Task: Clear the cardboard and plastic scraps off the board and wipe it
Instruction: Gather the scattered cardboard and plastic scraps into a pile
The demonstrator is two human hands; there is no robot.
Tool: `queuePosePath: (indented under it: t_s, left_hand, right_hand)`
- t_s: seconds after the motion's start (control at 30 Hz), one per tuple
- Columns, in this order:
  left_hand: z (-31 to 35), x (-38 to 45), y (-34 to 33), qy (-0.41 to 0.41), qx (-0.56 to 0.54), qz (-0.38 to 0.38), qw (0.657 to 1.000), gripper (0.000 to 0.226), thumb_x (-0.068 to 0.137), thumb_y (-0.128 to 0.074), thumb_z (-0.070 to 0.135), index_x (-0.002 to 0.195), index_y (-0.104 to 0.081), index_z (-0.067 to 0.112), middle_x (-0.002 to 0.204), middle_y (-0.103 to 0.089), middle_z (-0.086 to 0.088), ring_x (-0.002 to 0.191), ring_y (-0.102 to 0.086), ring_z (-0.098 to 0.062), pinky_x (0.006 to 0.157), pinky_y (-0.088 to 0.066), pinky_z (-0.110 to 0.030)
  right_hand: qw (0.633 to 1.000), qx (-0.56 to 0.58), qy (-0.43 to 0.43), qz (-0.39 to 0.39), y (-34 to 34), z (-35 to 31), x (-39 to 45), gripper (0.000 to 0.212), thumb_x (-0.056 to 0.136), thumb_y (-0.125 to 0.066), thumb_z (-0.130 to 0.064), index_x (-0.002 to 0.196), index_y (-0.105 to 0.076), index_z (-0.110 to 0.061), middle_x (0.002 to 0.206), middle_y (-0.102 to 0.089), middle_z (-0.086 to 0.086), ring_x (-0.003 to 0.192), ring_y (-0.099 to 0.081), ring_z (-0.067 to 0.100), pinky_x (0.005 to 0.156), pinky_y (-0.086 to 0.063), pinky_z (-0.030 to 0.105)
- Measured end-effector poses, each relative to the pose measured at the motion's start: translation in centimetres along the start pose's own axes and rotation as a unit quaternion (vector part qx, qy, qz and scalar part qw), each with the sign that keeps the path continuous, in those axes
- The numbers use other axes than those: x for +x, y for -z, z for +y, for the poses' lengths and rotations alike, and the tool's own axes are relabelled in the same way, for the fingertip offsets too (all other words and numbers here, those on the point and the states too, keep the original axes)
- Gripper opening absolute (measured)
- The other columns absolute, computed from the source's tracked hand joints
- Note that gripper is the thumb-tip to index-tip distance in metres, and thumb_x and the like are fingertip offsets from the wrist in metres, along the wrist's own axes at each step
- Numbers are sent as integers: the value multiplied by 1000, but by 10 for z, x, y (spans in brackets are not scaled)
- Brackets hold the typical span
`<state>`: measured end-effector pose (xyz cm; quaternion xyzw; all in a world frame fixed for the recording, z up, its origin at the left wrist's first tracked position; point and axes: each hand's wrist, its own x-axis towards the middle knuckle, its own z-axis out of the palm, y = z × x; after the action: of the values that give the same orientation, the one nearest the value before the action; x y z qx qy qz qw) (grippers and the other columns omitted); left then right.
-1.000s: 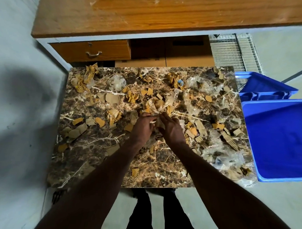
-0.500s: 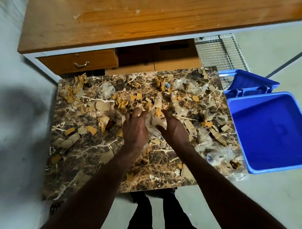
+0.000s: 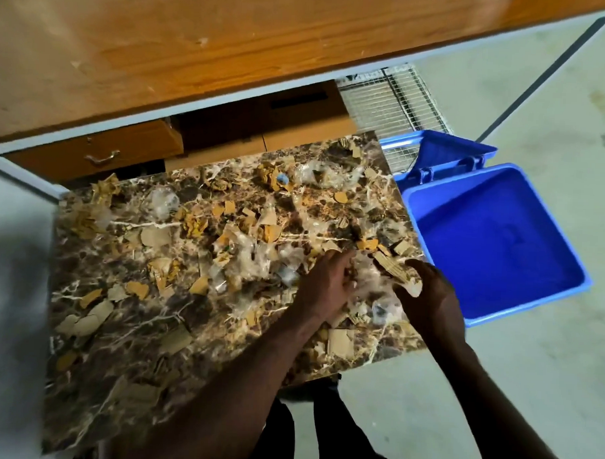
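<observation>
Beside the blue bin (image 3: pixel 492 243), both hands cupped scraps at the littered marble board's (image 3: pixel 93 376) right edge: left hand (image 3: pixel 326 285) plastic, right hand (image 3: pixel 429 295) cardboard.

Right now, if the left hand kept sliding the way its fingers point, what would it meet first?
Probably the ribbed cardboard scrap just past the left hand, then the blue plastic bin at the marble-patterned board's right edge; depth is unclear.

From my feed it's just two bare forearms with no sleeves, watch or gloves showing, a bare left hand (image 3: pixel 326 281) and right hand (image 3: pixel 429 295), plus dark trousers (image 3: pixel 321 436) down at the bottom of the frame.
</observation>
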<state>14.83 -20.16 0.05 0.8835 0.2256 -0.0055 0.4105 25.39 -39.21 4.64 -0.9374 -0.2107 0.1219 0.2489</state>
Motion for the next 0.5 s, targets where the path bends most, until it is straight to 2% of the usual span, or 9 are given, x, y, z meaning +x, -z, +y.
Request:
queuePosePath:
  t_s: [0.03,0.13,0.2,0.3,0.37,0.43,0.5]
  left_hand:
    - [3,3,-14,-2,5,-27,1000,79,90,-79,18,156,-38,35,143,-55,-6,113,-65,-21,87,-62,-35]
    - [13,5,-45,8,54,-88,995,90,87,-82,18,161,-33,31,165,-34,-10,145,-43,-29,110,-50,-40]
    - [18,5,-60,17,74,-108,991,95,87,-82,16,163,-29,32,170,-23,-6,152,-34,-29,111,-51,-43]
    - [19,5,-75,27,94,-112,989,92,89,-77,6,162,-29,34,170,-25,-4,149,-41,-28,102,-58,-39]
    - [20,6,-79,24,110,-100,989,86,90,-74,2,158,-34,36,164,-34,-5,140,-50,-26,94,-61,-36]
    - [21,7,-82,30,102,-96,990,79,89,-74,3,154,-41,35,154,-45,-5,128,-59,-23,87,-63,-35]
    - [22,8,-82,49,70,-102,991,71,87,-80,10,148,-50,31,143,-56,-3,123,-61,-22,91,-61,-38]
  right_hand:
    - [1000,1,-21,-18,1,16,-2,64,85,-90,-23,143,-65,-18,139,-67,10,111,-70,31,90,-53,35]
    - [995,-4,-48,-90,-9,54,-12,78,78,-96,-26,148,-61,-22,135,-64,12,85,-66,21,80,-50,31]
    - [992,-6,-42,-118,-20,67,-19,86,76,-97,-30,152,-56,-27,134,-61,11,93,-70,27,80,-57,37]
    - [994,-6,-28,-104,-36,71,-29,94,77,-97,-28,157,-50,-20,139,-61,16,108,-71,36,83,-61,45]
    - [997,7,-26,-76,-45,69,-32,96,76,-97,-26,158,-48,-13,140,-60,21,103,-72,37,79,-62,47]
    - [997,17,-43,-69,-53,66,-34,98,77,-97,-25,159,-45,-14,142,-54,22,96,-73,36,73,-64,47]
    - [996,29,-53,-58,-61,64,-36,96,77,-97,-23,157,-43,-17,144,-49,22,95,-73,36,70,-64,47]
